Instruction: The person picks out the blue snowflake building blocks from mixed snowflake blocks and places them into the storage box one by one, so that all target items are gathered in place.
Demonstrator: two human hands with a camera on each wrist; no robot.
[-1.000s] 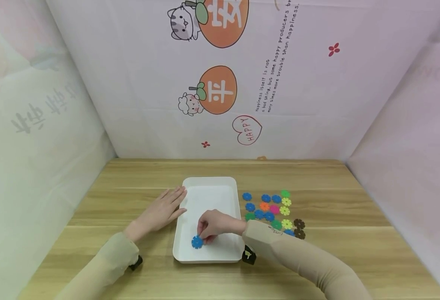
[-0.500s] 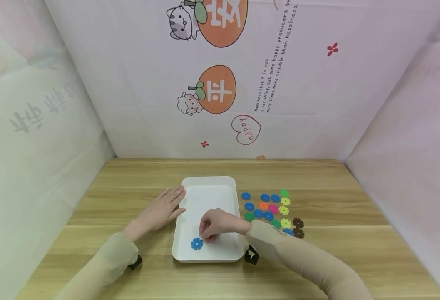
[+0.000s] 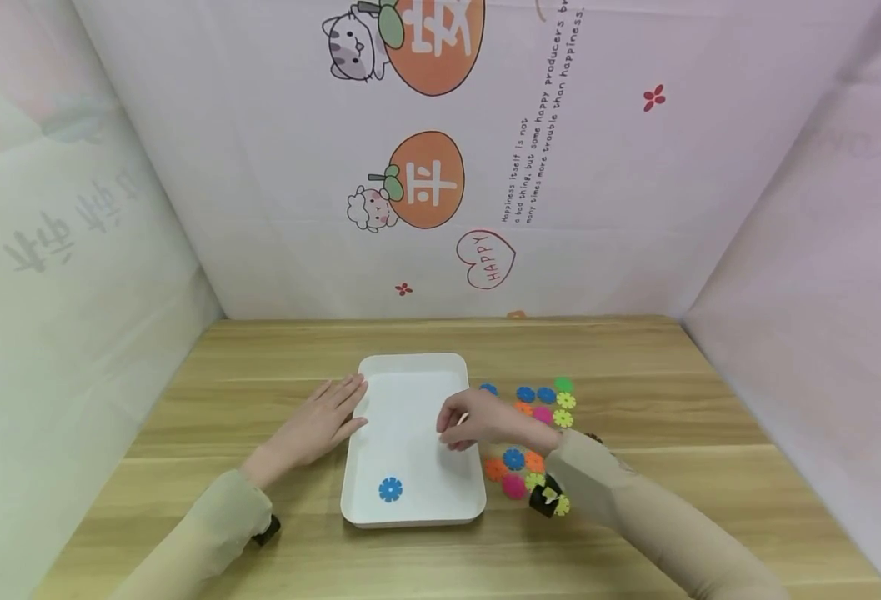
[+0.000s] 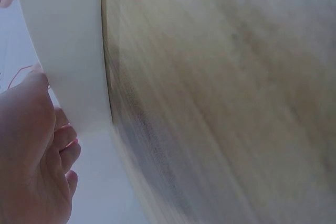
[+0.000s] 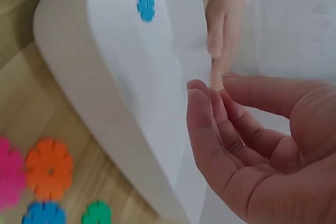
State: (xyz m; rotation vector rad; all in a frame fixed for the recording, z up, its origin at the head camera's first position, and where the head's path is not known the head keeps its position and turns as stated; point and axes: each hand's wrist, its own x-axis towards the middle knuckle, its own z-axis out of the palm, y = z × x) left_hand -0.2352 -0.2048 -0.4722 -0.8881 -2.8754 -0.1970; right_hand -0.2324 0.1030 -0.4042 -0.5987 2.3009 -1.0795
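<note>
A white tray [image 3: 402, 433] lies on the wooden table. My left hand [image 3: 323, 423] rests on its left rim with fingers straight; the left wrist view shows the fingers at the tray's wall [image 4: 65, 51]. One blue snowflake-shaped plastic disc [image 3: 391, 489] lies flat in the tray's near left corner; it shows too in the right wrist view as a notched disc [image 5: 146, 4]. Above the tray's right side is my right hand [image 3: 478, 419], fingers loosely bent and a gap between thumb and forefinger, holding nothing.
To the tray's right lie several more discs: blue ones [image 3: 513, 459], orange [image 3: 496, 469], pink [image 3: 513, 487], yellow [image 3: 563, 418] and green [image 3: 563, 384]. My right forearm [image 3: 613, 475] covers part of them. A printed cloth wall [image 3: 590, 275] stands behind the table.
My right hand has let go of the blue disc in the tray's near left part and moved right and away from me, toward the right rim. My left hand stays on the left rim.
</note>
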